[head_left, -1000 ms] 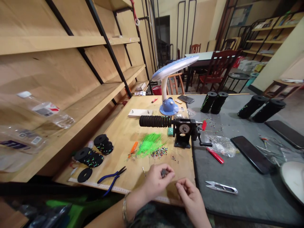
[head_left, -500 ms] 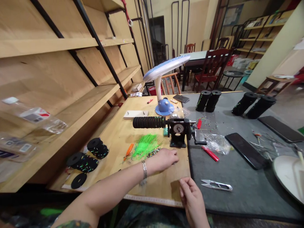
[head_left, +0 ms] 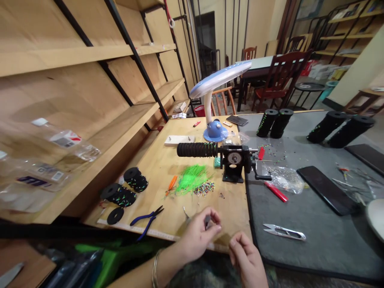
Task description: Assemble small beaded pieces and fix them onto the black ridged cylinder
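Observation:
Near the front edge of the wooden table, my left hand [head_left: 199,232] curls around a small dark grey piece [head_left: 207,221] whose kind I cannot make out. My right hand [head_left: 246,258] is just to its right, thumb and fingertips pressed together; anything in the pinch is too small to see. Beyond both hands lie multicoloured beads [head_left: 204,188], green thread strands [head_left: 193,178] and a few tiny dark bits [head_left: 222,195]. A black hand-crank winder [head_left: 233,164] stands behind them, carrying a ridged black foam roll [head_left: 196,150]. A thin metal tool [head_left: 185,212] lies partly behind my left hand.
Blue-handled pliers [head_left: 147,221] and black foam spools [head_left: 118,195] lie on the left. Thread snips [head_left: 284,232], a red pen-like tool [head_left: 276,191] and a phone [head_left: 327,189] rest on the grey mat. A blue desk lamp [head_left: 213,130] stands behind; shelving [head_left: 120,116] borders the left side.
My left hand reached forward to the table just before the winder, then drew back beside my right hand. My right hand stayed pinched near the edge. The camera view shifted slightly.

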The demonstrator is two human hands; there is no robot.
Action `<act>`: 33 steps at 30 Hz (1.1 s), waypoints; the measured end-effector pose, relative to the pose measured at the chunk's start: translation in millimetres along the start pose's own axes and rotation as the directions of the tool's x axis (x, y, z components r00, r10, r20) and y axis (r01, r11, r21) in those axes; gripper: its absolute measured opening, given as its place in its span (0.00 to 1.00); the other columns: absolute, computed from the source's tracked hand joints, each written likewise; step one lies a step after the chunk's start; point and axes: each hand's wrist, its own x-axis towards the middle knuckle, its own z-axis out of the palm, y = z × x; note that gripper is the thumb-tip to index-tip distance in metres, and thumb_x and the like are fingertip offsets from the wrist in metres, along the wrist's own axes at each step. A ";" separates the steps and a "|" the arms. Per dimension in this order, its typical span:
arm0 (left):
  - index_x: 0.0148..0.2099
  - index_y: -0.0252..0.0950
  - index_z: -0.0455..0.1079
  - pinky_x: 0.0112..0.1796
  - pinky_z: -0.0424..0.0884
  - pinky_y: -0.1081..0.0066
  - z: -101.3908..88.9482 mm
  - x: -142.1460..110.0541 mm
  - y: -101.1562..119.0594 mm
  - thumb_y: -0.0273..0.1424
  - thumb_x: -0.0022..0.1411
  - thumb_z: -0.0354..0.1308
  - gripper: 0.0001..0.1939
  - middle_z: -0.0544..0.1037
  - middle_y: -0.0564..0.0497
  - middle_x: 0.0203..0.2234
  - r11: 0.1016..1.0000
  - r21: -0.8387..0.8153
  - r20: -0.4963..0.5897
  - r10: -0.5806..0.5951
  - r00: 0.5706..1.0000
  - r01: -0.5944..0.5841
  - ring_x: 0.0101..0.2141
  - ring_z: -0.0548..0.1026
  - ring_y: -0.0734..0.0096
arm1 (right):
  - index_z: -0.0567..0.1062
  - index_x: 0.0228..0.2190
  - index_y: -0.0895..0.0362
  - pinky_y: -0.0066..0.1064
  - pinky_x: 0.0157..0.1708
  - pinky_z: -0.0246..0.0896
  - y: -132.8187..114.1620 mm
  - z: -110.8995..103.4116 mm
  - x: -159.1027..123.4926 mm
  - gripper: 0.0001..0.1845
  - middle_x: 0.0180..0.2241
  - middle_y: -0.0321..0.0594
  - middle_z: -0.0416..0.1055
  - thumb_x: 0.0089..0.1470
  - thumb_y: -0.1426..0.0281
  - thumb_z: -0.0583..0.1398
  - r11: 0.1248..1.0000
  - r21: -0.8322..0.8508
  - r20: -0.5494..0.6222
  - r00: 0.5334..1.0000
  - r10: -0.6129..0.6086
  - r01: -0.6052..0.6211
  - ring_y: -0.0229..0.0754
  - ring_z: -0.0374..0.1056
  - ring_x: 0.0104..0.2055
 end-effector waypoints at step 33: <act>0.35 0.37 0.61 0.24 0.60 0.76 12.2 -51.6 -34.6 0.40 0.58 0.61 0.14 0.66 0.60 0.19 0.917 -0.398 -0.229 -0.131 0.965 0.031 0.19 0.63 0.79 | 0.66 0.19 0.55 0.24 0.16 0.48 7.3 40.3 -13.3 0.17 0.15 0.32 0.67 0.49 0.57 0.59 0.986 -0.137 0.158 0.980 0.119 -0.097 0.33 0.55 0.15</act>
